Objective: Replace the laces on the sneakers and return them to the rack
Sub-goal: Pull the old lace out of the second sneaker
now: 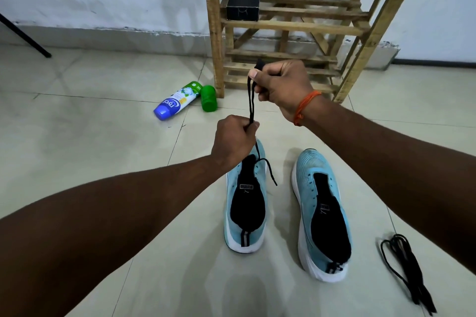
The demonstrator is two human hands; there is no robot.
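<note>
On the floor (103,141): 2 light blue sneakers stand side by side, toes pointing to the wooden rack (291,24).
Left sneaker (247,213): it sits right under the left grip; a loose end of the black lace (249,103) hangs across its right side.
Right sneaker (324,213): it sits apart from both grips, with its black tongue showing.
Left grip (235,140): fingers curled around the black lace, just above the left sneaker's toe.
Right grip (280,87): higher up, in front of the rack, fingers curled around the top of the same lace; an orange thread (306,105) goes around its wrist.
Black lace: 2 strands run straight from the left grip up to the right grip.
Second lace (404,262): it lies bunched on the floor, to the right of the right sneaker.
Rack: a black box (243,6) sits on a shelf, at the left end.
Near the rack's left leg: a white and blue bottle (177,103) lies on its side, with a green cap (209,101) just beside it.
</note>
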